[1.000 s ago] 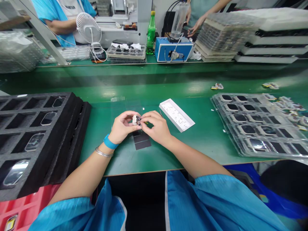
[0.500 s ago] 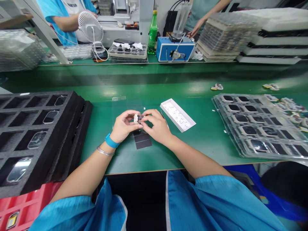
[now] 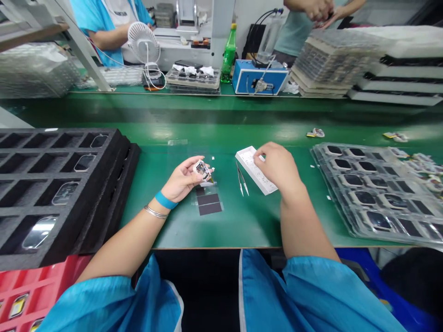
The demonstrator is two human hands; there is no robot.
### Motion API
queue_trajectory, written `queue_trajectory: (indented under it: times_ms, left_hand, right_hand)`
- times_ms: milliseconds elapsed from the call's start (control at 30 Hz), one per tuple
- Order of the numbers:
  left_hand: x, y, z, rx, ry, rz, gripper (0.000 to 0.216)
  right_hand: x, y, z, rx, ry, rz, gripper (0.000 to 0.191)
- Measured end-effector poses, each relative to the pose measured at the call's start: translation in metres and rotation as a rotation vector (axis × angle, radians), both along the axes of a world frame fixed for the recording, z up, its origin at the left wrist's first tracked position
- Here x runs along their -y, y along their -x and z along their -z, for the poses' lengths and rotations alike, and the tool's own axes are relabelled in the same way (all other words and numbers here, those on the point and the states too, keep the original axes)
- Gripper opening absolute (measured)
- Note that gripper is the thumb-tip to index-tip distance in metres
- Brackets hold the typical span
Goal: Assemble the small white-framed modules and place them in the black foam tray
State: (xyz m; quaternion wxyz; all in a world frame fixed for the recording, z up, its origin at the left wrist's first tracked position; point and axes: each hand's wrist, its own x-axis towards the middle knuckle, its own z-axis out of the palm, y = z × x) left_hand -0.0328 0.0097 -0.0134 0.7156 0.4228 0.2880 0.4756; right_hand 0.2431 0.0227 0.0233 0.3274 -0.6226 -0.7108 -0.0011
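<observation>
My left hand (image 3: 178, 182) holds a small smartwatch case (image 3: 201, 169), with its open side and circuit parts turned up toward me. A ribbon-like piece hangs at its lower right. Over a long white box (image 3: 249, 161) of tiny loose parts, my right hand (image 3: 278, 168) is bent down with thumb and forefinger curled together. Whether a tiny part sits between those fingertips cannot be made out. Metal tweezers (image 3: 241, 180) lie beside the box, tips toward me. Below my left hand, dark rectangular pieces (image 3: 209, 204) lie on a clear sheet.
Left stands a stack of black foam trays (image 3: 119, 152) with watch-shaped frames, above a red tray (image 3: 51, 281). On the right, clear plastic trays (image 3: 341, 203) hold several watch cases near loose parts (image 3: 420, 166). A fan (image 3: 143, 41), a green bottle (image 3: 229, 53) and co-workers are behind.
My right hand has let go of the watch case and moved right, over the white box. The case is now tilted face up in my left hand, and the tweezers show fully.
</observation>
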Motion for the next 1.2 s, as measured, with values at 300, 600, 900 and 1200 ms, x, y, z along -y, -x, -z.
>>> queue_trajectory:
  times_ms: [300, 600, 900, 1200]
  left_hand:
    - [0.000, -0.001, 0.005, -0.040, 0.042, 0.042, 0.057]
    - [0.000, -0.004, 0.002, -0.011, 0.041, 0.028, 0.054]
    - [0.003, -0.010, 0.001, -0.024, 0.064, -0.047, 0.053]
    - [-0.002, 0.005, -0.011, 0.031, 0.050, -0.062, 0.055]
  right_hand:
    - [0.030, 0.084, 0.018, -0.659, 0.165, -0.409, 0.008]
    - [0.035, 0.092, 0.030, -0.728, 0.159, -0.412, 0.005]
    - [0.035, 0.095, 0.038, -0.365, -0.011, -0.395, 0.012]
    - [0.022, 0.089, 0.032, -1.170, 0.838, -0.565, 0.041]
